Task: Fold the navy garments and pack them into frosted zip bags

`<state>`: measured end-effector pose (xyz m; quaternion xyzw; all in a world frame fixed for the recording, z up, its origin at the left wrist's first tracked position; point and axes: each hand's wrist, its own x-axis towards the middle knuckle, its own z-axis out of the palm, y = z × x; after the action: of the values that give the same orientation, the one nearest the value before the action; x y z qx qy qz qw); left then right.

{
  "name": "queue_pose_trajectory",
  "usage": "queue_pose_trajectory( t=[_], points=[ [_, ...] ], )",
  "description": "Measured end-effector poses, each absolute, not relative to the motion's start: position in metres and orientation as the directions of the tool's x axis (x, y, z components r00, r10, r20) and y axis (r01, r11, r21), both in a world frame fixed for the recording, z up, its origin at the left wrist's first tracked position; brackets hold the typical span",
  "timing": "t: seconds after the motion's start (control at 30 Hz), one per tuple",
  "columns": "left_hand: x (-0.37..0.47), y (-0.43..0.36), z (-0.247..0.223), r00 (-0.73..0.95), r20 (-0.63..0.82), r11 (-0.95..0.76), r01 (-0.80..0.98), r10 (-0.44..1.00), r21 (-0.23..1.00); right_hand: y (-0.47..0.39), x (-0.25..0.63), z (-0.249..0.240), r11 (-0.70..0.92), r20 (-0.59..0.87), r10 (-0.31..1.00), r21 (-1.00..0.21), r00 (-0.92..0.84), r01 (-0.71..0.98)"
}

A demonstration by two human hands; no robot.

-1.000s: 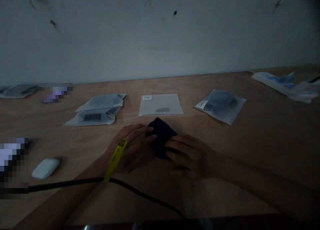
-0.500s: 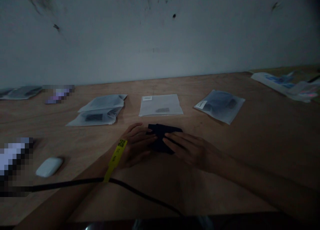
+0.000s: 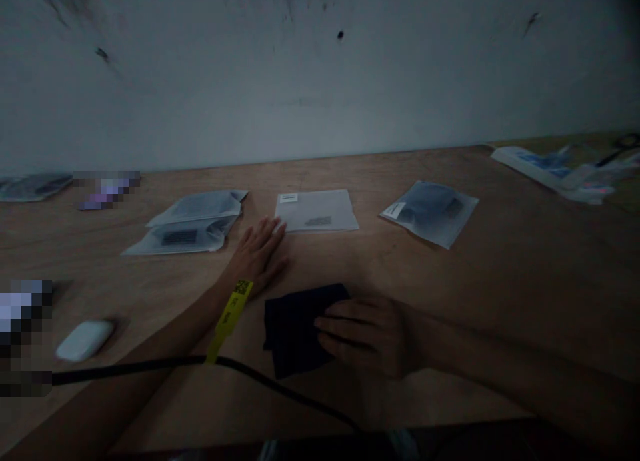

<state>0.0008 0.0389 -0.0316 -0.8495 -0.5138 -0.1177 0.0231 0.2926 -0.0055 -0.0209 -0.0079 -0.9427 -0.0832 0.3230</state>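
Observation:
A folded dark navy cloth [image 3: 300,331] lies on the wooden table in front of me. My right hand [image 3: 367,334] is closed on its right side, fingers on top of the cloth and the thumb hidden. Farther forward and to the left, my left hand [image 3: 257,251] is open with its fingers outstretched. Its fingertips reach the lower left corner of a flat frosted zip bag [image 3: 333,204] that bears a small white label; I cannot tell whether they press on it.
Two overlapping frosted bags [image 3: 195,214] lie left, and another filled bag [image 3: 433,211] lies right. A white rounded case [image 3: 85,339] sits at lower left. A black cable [image 3: 270,381] with a yellow tag [image 3: 233,314] crosses the foreground. Plastic packaging [image 3: 555,174] rests at far right.
My left hand has let go of the cloth and moved forward to the frosted bag. The cloth has come nearer to me with my right hand and shows a larger face.

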Motion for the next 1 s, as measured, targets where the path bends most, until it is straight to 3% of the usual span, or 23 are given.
queue_pose_trajectory(
  t=[0.1,0.23,0.43,0.6,0.73,0.9,1.0],
  points=[
    [0.000,0.047,-0.032,0.481,0.223,-0.502,0.864,0.848,0.045,-0.005,0.292,-0.022,0.988,0.622,-0.024,0.132,-0.783,0.075],
    [0.001,0.041,-0.030,0.544,0.390,-0.581,0.813,0.743,-0.027,-0.001,0.295,-0.024,0.987,0.573,0.006,0.127,-0.819,0.096],
    [0.009,0.025,-0.021,0.625,0.492,-0.701,0.712,0.606,-0.040,0.000,0.291,-0.028,0.977,0.637,0.156,0.011,-0.755,0.212],
    [0.013,0.014,-0.009,0.646,0.491,-0.730,0.683,0.584,-0.031,0.001,0.292,-0.031,0.939,0.639,0.135,0.163,-0.757,0.304],
    [0.013,0.005,-0.003,0.675,0.445,-0.741,0.670,0.589,-0.036,0.004,0.303,-0.024,0.918,0.535,0.089,0.282,-0.840,0.277],
    [0.015,0.004,-0.013,0.628,0.510,-0.730,0.684,0.588,-0.001,0.003,0.306,-0.013,0.925,0.462,0.048,0.315,-0.886,0.214],
    [0.016,0.006,-0.013,0.594,0.530,-0.717,0.696,0.605,0.039,-0.001,0.303,-0.012,0.954,0.501,-0.022,0.270,-0.865,0.132]
  ],
)
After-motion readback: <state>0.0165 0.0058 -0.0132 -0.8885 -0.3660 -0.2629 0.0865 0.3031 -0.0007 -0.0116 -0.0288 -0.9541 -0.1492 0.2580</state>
